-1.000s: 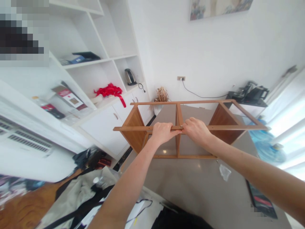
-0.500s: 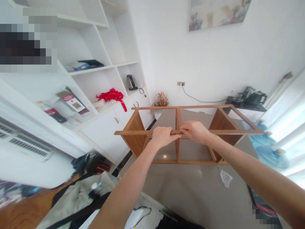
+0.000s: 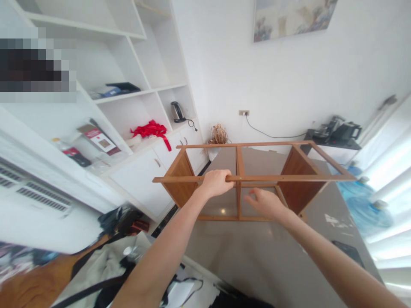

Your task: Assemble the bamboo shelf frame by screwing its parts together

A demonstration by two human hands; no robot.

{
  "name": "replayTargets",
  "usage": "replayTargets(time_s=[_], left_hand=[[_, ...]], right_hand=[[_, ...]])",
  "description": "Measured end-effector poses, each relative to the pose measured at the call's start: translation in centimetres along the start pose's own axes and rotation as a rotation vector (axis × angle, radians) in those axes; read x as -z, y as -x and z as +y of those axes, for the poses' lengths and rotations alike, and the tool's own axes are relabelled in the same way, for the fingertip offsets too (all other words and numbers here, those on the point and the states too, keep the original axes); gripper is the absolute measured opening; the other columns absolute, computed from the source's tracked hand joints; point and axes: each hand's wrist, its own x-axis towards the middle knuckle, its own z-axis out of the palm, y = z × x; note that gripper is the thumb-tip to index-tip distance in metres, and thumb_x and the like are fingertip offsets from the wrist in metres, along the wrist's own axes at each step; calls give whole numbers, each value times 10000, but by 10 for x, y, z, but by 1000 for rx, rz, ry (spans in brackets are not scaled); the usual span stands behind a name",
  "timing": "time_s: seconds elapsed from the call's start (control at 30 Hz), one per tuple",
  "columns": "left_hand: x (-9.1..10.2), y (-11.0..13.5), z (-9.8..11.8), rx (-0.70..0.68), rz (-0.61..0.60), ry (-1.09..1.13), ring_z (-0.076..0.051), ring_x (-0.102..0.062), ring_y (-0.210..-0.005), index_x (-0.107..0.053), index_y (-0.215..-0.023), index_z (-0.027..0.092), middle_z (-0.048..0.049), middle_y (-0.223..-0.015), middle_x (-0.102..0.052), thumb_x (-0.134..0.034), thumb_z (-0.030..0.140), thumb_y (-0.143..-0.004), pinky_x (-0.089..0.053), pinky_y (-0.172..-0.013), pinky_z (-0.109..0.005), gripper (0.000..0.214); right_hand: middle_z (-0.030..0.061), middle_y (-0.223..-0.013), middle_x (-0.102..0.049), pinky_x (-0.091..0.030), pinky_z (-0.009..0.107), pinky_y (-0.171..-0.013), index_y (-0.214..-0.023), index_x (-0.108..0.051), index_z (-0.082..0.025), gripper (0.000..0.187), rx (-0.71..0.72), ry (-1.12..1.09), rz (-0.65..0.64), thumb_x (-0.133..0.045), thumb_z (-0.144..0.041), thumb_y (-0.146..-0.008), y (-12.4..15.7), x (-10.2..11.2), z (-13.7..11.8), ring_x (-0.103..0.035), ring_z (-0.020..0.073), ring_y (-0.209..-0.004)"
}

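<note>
A wooden shelf frame lies across the grey table, with slatted-looking side panels at both ends and a divider in the middle. My left hand is wrapped around its near upper rail, just left of the divider. A small round metallic spot, perhaps a screw head, shows on the rail where the divider meets it. Below that rail, right of the divider, my right hand hangs with thumb and fingers apart. Nothing shows between them, and the hand is clear of the rail.
White scraps and a dark flat object lie on the table's right side. Large blue water bottles stand beyond the right edge. White shelves with a kettle and red ribbon line the left wall.
My right hand has come off the rail, moving down and toward me, and its fingers have opened. My left hand keeps its hold on the rail.
</note>
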Motion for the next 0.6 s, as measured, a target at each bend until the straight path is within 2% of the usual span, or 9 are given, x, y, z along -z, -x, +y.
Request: replayTargets(time_s=[0.1,0.23,0.33,0.5,0.6], left_hand=[[3,0,3,9,-28,30,-211,-615,-807,-637,-859,246,-27,-849,-680,-502,392,-757,-411,-650,-276,224],[2,-1,5,19,-29,48,-209,-612,-801,-644,-837,244,-26,-836,-678,-507,394,-747,-413,-646,-273,222],[4,-3,4,1,-55,85,-202,-610,-776,-651,-830,237,-24,-827,-675,-528,428,-728,-415,-626,-266,248],[26,1,-20,-42,-105,218,-181,-606,-791,-663,-911,210,-34,-915,-676,-559,492,-694,-428,-662,-245,371],[34,8,-41,2,-102,233,-184,-602,-788,-681,-865,197,-30,-862,-682,-507,561,-720,-424,-675,-246,429]], right_hand=[[116,-841,-705,-436,332,-698,-979,-666,-187,446,-84,24,91,-396,-521,-856,-10,-24,-16,-650,265,-841],[120,-790,-705,-432,330,-646,-845,-675,-185,440,-80,85,171,-320,-437,-909,-22,-31,-30,-666,267,-764],[104,-791,-706,-429,322,-637,-909,-653,-201,407,-84,71,176,-318,-433,-916,-20,-36,-27,-666,257,-767],[77,-832,-706,-412,287,-640,-1084,-582,-226,369,-90,-2,125,-383,-469,-890,-17,-41,-17,-660,227,-811],[59,-832,-705,-399,273,-620,-1074,-568,-230,335,-54,-16,137,-373,-438,-897,-19,-43,-16,-659,217,-799]])
